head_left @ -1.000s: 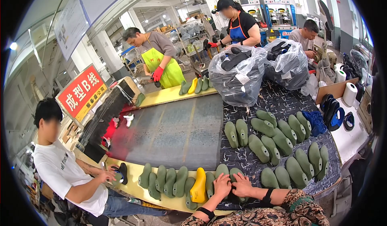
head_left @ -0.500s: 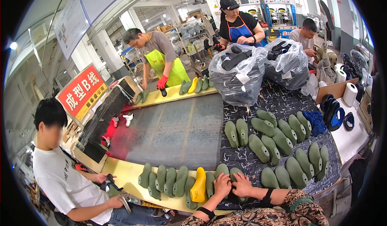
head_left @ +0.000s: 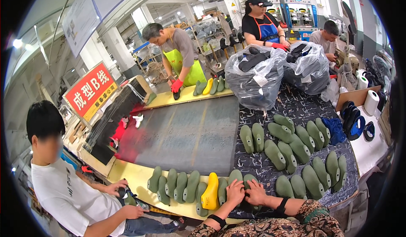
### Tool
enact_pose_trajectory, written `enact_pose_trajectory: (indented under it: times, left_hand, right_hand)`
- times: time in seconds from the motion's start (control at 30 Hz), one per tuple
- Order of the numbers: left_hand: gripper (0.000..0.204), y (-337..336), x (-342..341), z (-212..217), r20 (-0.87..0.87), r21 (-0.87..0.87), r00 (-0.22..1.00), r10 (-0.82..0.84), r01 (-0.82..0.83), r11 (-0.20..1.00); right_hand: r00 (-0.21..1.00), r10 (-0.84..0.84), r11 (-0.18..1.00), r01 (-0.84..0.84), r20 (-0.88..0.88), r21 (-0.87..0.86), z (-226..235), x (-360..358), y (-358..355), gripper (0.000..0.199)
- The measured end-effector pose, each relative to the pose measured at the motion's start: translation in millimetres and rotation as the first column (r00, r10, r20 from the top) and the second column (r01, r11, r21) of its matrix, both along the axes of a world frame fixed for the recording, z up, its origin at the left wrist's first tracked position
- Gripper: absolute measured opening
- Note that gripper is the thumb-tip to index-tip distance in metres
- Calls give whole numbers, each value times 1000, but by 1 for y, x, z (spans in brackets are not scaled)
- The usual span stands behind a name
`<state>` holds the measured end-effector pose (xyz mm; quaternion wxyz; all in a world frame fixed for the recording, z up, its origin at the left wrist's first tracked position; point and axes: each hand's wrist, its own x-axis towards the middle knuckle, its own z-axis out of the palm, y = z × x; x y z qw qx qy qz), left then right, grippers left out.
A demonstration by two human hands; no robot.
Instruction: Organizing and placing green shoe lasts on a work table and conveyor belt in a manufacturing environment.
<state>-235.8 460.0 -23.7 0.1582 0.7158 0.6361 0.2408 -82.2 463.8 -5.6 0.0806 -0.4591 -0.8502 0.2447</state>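
Observation:
At the front edge, my left hand [head_left: 235, 193] is closed over a green shoe last [head_left: 235, 175]. My right hand [head_left: 256, 193] lies close beside it, its fingers curled over another green shoe last [head_left: 250, 179]. The hands partly cover both lasts. Just left of them stand a green last [head_left: 222, 189] and a yellow shoe last [head_left: 210, 194]. Farther left, several more green lasts [head_left: 179, 187] line the yellow board [head_left: 122, 169]. To the right, groups of green lasts [head_left: 312, 182] rest on the dark patterned cloth [head_left: 249, 165].
A grey conveyor belt [head_left: 182, 131] runs into a machine opening at left. Clear plastic bags [head_left: 256, 85] of black shoe parts stand beyond the lasts. A person in a white shirt [head_left: 63, 190] works at left; another in a lime apron [head_left: 186, 64] is across the belt.
The view has shifted slightly. My hands stay on the same two lasts. Across the belt, the person in the lime apron now has both hands at a dark shoe piece.

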Motion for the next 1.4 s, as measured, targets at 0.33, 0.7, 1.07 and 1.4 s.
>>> enact_pose_trajectory:
  times: [0.33, 0.7, 1.07, 1.4]
  left_hand:
    - [18, -2, -1, 0, 12, 25, 1000, 6, -7, 1000]
    - [18, 0, 0, -1, 4, 6, 1000, 11, -11, 1000]
    - [17, -1, 1, 0, 3, 3, 1000, 24, -24, 1000]
    - [16, 0, 3, -3, 34, 27, 999, 28, -29, 999]
  right_hand:
    - [1000, 11, 1000, -11, -11, -17, -3, -1, 0, 42]
    - [999, -7, 1000, 6, -31, -17, -3, 0, 1, 43]
    - [1000, 13, 1000, -13, -10, 7, -3, 0, 1, 41]
    - [999, 17, 999, -15, -33, 38, -8, 0, 3, 38]
